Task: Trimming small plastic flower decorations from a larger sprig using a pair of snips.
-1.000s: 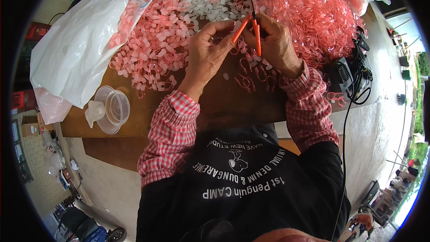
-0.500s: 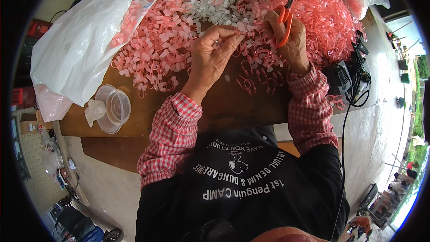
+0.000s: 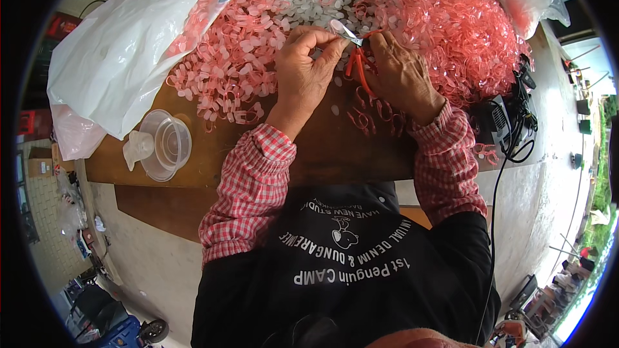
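While left hand (image 3: 308, 67) pinched flimsy clear plastic piece (image 3: 338, 26) by edge, right hand (image 3: 400, 71) gripped orange-handled scissors (image 3: 355, 57); piece looked featherlight, bendy.

Left hand (image 3: 309, 67) pinches clear plastic piece (image 3: 338, 26); right hand (image 3: 400, 71) holds orange-handled scissors (image 3: 356, 58) at it.

Left hand (image 3: 308, 67) pinching (fingertips together), right hand (image 3: 398, 72) curled closed, wrists near.
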### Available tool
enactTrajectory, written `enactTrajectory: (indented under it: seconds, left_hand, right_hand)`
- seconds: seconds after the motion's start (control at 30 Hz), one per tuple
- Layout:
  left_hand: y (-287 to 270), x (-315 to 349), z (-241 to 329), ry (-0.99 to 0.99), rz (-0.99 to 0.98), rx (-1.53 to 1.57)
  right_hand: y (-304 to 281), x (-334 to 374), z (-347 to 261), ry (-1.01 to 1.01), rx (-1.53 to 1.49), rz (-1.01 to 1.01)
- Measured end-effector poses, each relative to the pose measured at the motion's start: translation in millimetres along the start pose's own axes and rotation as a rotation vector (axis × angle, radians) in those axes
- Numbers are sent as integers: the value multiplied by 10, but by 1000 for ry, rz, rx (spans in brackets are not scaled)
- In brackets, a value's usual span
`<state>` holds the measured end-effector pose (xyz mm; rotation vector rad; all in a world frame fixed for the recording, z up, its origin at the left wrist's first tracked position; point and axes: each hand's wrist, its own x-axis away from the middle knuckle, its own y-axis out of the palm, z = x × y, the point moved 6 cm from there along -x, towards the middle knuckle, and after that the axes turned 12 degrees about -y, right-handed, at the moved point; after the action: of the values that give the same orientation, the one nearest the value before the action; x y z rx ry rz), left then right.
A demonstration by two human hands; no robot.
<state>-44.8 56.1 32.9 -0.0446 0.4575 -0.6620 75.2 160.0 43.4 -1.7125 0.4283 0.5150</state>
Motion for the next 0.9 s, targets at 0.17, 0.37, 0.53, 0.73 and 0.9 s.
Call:
enactTrajectory:
  seconds: [0.17, 0.37, 0.53, 0.73, 0.9]
  left_hand:
    - [44, 16, 84, 69, -4, -138]
    - [114, 29, 138, 133, -46, -248]
    - [103, 20, 148, 118, -67, -353]
    - [85, 35, 113, 119, -62, -446]
    - [95, 27, 132, 93, -68, -503]
  right_hand:
    - [64, 8, 29, 39, 38, -10]
    - [74, 33, 5, 65, 132, 31]
    - [76, 5, -25, 178, 83, -77]
    - [9, -12, -56, 193, 42, -103]
    - [3, -5, -54, 211, 101, -52]
